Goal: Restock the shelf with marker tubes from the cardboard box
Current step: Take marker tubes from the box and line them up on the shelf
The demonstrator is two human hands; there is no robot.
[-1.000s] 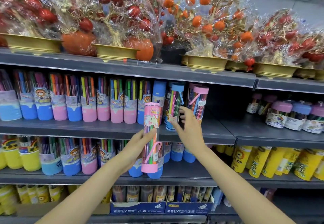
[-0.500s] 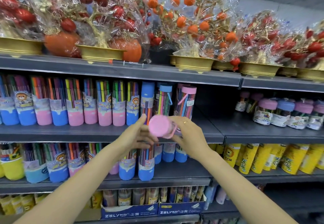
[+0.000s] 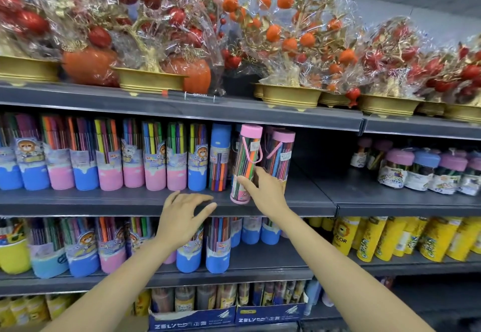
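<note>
The right hand [image 3: 265, 188] was curled round the lower part of a marker tube [image 3: 246, 165], thumb on the near side, and the tube stood nearly upright, leaning a touch, its pink base at the front edge of the grey shelf [image 3: 104, 203]. Pink cap on top, pink carry loop down the side, coloured markers showing through the clear wall. The small label on the tube was too blurred to read.

The left hand [image 3: 182, 217] held nothing: fingers spread and loosely bent, hovering just below and left of the tube, in front of the shelf lip.

Just right of the tube stood a second pink-capped tube [image 3: 279, 153], touching or almost touching it. Just left stood a tall blue-topped tube [image 3: 220, 157]. Further left ran a row of bear-labelled marker packs [image 3: 153, 157] with pink and blue bases; nine or so were countable before the frame edge, and their print was mostly unreadable.

Below the tube, down at the bottom, sat two blue display boxes [image 3: 192, 321], both printed "ZELYOO" or near it. Lower right of the tube, yellow canisters [image 3: 341, 235] carried the word "COLOR". Right of the tube, on the neighbouring bay, short jars [image 3: 421, 169] with pink and blue lids were crowded together, at least five.

Above the tube, the top shelf carried cellophane-wrapped ornamental fruit trees [image 3: 289, 32] in gold pots, red fruit and orange. Pale wall and ceiling showed at the far upper right.
</note>
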